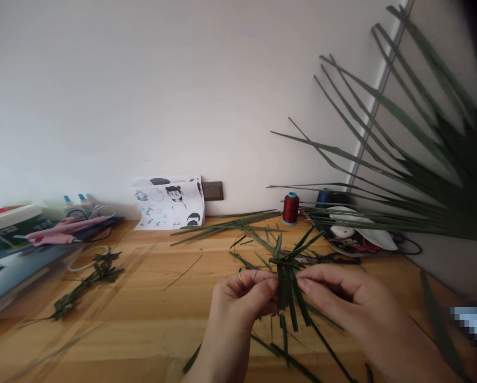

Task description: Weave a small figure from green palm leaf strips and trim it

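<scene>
Between my two hands is a bundle of green palm leaf strips (285, 287), woven or folded together near its top, with loose ends sticking out above and below. My left hand (249, 298) pinches its left side between thumb and fingers, and a ring shows on one finger. From the right, my right hand (338, 298) pinches a strip at the bundle's edge with thumb and forefinger. Behind the hands, dark scissors (334, 259) lie partly hidden by the bundle. Loose leaf pieces are scattered under and around the hands.
A large palm leaf (442, 175) spreads in from the right. A dark red thread spool (290, 209) stands by the wall, near a cluttered tray (358, 242). Printed drawings (169, 205) lean on the wall. At left are a pink glue gun (63, 230) and a woven leaf piece (84, 284).
</scene>
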Available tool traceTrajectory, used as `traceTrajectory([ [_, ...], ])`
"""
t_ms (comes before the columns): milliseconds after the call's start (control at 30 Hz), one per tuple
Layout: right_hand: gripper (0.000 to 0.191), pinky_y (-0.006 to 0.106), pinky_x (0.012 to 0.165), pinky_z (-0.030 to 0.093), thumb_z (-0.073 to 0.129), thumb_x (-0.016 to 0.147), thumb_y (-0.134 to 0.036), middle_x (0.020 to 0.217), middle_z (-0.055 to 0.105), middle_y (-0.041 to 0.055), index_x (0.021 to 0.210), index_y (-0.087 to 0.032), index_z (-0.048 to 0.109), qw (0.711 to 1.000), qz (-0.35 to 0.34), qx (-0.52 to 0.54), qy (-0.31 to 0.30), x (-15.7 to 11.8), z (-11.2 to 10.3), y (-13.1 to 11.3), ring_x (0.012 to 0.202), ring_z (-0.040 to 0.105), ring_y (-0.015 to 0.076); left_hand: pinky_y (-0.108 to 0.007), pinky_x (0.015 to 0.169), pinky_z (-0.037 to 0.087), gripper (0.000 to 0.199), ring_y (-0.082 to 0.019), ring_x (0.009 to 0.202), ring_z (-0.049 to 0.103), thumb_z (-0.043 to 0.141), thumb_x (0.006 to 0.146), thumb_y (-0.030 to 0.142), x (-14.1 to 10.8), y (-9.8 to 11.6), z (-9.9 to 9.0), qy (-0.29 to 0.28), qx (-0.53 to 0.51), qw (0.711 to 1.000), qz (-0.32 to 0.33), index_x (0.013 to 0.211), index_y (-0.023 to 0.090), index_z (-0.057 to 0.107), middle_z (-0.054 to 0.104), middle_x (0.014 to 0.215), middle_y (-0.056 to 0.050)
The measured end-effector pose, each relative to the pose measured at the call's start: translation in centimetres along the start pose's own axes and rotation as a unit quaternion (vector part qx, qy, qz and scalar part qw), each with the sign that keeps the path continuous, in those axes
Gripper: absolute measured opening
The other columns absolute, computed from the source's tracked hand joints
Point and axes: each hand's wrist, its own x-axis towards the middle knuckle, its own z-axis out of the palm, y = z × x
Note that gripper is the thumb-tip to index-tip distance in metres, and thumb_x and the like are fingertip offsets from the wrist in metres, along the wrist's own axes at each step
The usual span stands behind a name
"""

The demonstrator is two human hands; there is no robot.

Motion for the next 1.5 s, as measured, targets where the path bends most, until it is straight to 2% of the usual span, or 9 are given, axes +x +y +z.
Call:
traceTrajectory([
  [300,0.016,0.021,0.066,0.047,0.054,0.076,-0.033,0.078,0.067,-0.0015,0.081,-0.023,0.065,1.0,0.01,0.007,0.008,-0.21,-0.06,-0.41,0.081,0.059,0.0157,-0.02,0.057,0.045,0.008,-0.009,0.054,0.055,0.07,0.061,0.02,-0.06,-0.14,0.12,0.017,0.002,1.0,0.002,0.061,0.013,0.068,0.064,0.057,-0.002],
  [567,0.019,0.023,0.067,0.047,0.053,0.077,-0.03,0.078,0.067,-0.0004,0.087,-0.021,0.066,1.0,0.004,0.022,-0.003,-0.32,-0.11,-0.72,0.077,0.06,0.0159,-0.017,0.059,0.044,0.008,-0.008,0.058,0.055,0.066,0.068,0.02,-0.09,-0.08,-0.24,-0.04,0.005,0.999,0.007,0.064,0.014,0.069,0.065,0.06,-0.001],
  [833,0.02,0.024,0.069,0.048,0.05,0.079,-0.03,0.079,0.067,0.0006,0.088,-0.021,0.065,0.999,-0.028,0.032,-0.004,-0.23,0.11,-0.21,0.079,0.061,0.017,-0.016,0.059,0.044,0.009,-0.007,0.058,0.055,0.064,0.07,0.017,-0.13,0.02,-0.21,-0.063,-0.023,0.998,0.001,0.063,0.014,0.068,0.065,0.06,0.0],
  [1000,0.019,0.023,0.061,0.048,0.053,0.076,-0.032,0.069,0.065,-0.0003,0.084,-0.021,0.067,0.999,-0.031,0.024,0.031,-0.34,0.48,-0.18,0.077,0.06,0.0179,-0.015,0.059,0.044,0.01,-0.006,0.057,0.056,0.063,0.071,0.015,-0.2,0.08,-0.18,-0.07,-0.042,0.997,0.0,0.062,0.013,0.067,0.065,0.059,0.0],
  [1233,0.017,0.02,0.063,0.048,0.051,0.077,-0.029,0.075,0.066,-0.0013,0.084,-0.022,0.065,0.998,-0.055,-0.021,0.037,-0.54,0.49,-0.07,0.075,0.061,0.015,-0.017,0.058,0.044,0.01,-0.008,0.057,0.055,0.064,0.07,0.017,-0.29,0.13,-0.11,-0.063,-0.041,0.997,-0.013,0.061,0.012,0.067,0.064,0.059,-0.001],
  [1367,0.017,0.022,0.056,0.048,0.051,0.077,-0.031,0.069,0.065,-0.0005,0.079,-0.022,0.065,0.994,-0.074,-0.051,0.063,-0.62,0.62,0.12,0.071,0.061,0.0168,-0.017,0.059,0.043,0.009,-0.008,0.057,0.055,0.065,0.069,0.018,-0.16,0.1,-0.17,-0.067,-0.051,0.996,-0.016,0.062,0.012,0.067,0.063,0.06,-0.001],
  [1500,0.017,0.021,0.057,0.048,0.048,0.078,-0.029,0.067,0.064,-0.0018,0.073,-0.023,0.062,0.988,-0.109,-0.094,0.056,-0.65,0.63,0.16,0.067,0.061,0.0152,-0.018,0.059,0.044,0.008,-0.007,0.057,0.055,0.065,0.068,0.017,-0.1,0.09,-0.21,-0.068,-0.062,0.996,-0.018,0.062,0.011,0.067,0.063,0.059,-0.002],
])
